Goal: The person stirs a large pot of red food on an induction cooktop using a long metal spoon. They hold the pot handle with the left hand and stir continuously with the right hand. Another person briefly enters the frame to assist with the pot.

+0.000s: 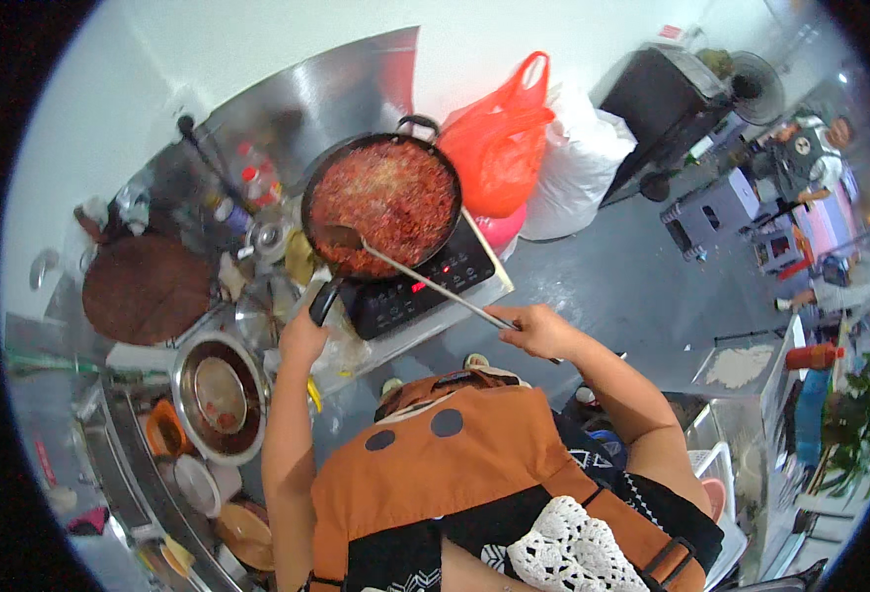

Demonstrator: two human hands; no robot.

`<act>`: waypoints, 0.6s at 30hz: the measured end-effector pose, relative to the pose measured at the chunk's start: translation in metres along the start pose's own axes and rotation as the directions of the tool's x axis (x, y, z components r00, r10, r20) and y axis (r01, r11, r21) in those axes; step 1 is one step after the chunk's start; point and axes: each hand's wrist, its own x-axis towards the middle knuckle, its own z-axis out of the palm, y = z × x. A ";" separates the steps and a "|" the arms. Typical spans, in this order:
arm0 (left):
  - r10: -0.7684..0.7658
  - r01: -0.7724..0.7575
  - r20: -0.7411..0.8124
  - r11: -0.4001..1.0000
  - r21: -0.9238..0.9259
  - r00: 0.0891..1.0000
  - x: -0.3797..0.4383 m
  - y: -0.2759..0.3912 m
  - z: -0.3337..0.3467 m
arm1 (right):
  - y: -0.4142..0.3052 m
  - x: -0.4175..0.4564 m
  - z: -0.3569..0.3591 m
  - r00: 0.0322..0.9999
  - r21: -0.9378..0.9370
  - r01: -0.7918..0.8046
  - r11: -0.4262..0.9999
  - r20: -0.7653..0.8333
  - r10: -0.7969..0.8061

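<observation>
A large black wok (457,174) full of chunky red food (390,192) stands on a black induction cooker (435,285) with lit red digits. My left hand (304,339) grips the wok's black handle (324,302) at the near left. My right hand (535,331) is closed around the handle of a long metal ladle (442,290). The ladle's bowl lies in the red food at the wok's near left side. A second loop handle (419,123) shows at the wok's far rim.
A red plastic bag (498,159) and a white sack (572,177) stand right of the wok. Bottles (261,186), a glass jar (268,235) and a round brown board (146,290) are at left. Nearer lies a steel basin (183,370). People (812,152) are at far right.
</observation>
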 end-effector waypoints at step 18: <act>-0.126 0.122 0.048 0.990 0.071 0.991 0.018 0.009 0.010 | 0.081 0.092 -0.018 0.950 -0.582 -0.003 0.813 -0.257 -0.180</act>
